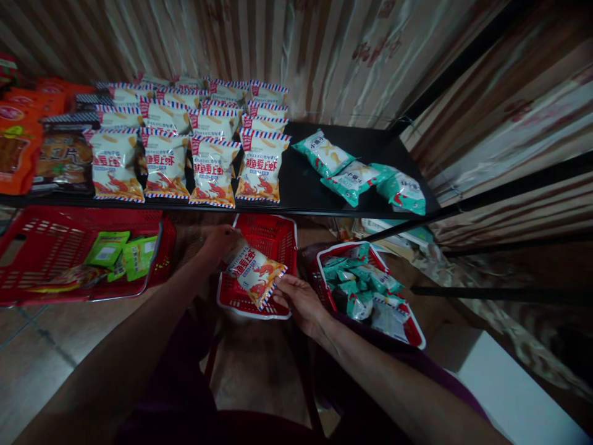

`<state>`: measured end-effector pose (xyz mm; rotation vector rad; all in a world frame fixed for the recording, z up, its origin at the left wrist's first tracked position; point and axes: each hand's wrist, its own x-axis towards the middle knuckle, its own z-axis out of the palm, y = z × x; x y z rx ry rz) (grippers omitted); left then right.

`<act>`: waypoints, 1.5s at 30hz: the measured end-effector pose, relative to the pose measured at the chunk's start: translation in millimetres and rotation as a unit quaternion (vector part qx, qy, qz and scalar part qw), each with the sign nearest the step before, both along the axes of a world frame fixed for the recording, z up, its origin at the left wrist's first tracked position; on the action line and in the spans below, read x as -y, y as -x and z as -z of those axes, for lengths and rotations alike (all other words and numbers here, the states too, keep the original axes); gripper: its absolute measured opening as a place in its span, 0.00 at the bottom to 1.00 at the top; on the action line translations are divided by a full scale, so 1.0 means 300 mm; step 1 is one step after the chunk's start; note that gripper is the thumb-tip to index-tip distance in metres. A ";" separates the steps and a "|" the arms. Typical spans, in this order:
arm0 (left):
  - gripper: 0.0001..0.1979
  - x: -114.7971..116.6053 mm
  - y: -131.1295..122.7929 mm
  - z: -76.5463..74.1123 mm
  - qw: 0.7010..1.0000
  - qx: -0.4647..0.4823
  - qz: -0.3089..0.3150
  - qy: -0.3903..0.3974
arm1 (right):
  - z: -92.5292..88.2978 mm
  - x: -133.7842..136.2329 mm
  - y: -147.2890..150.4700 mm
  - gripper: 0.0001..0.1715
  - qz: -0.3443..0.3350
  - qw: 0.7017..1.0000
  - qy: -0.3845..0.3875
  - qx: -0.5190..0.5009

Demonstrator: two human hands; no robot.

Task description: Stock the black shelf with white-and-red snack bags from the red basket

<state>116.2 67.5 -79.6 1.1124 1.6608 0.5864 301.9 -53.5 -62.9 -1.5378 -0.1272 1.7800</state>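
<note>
A white and orange snack bag (pixel 257 272) with red and blue striped ends hangs tilted over a small red basket (pixel 267 228). My right hand (pixel 301 303) pinches its lower right corner between thumb and fingers. At the bag's upper left end, my left hand (pixel 220 244) is closed on the edge, its fingers dim and partly hidden. Matching snack bags (pixel 213 170) stand in rows on the black shelf (pixel 301 185) just beyond. Inside the small basket, the part under the bag is hidden.
Teal snack bags (pixel 354 179) lie on the shelf's right side. More fill a white-rimmed red basket (pixel 419 334) at right. A larger red basket (pixel 41 232) at left holds green packets (pixel 139 256). Orange packages (pixel 18 142) stand at far left; a black post (pixel 445 74) rises at right.
</note>
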 end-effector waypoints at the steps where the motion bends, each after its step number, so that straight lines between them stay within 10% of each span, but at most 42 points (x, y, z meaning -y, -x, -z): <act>1: 0.09 -0.001 0.004 0.005 1.000 -0.008 -0.002 0.000 | 0.001 0.003 0.001 0.15 -0.008 1.000 -0.006 -0.004; 33: 0.08 0.012 0.032 0.051 0.998 -0.004 -0.014 0.054 | -0.061 0.008 0.032 0.21 -0.085 0.993 -0.051 -0.057; 45: 0.10 0.043 0.045 0.041 0.998 0.035 -0.024 0.052 | -0.035 -0.016 0.028 0.15 -0.097 0.979 -0.155 0.093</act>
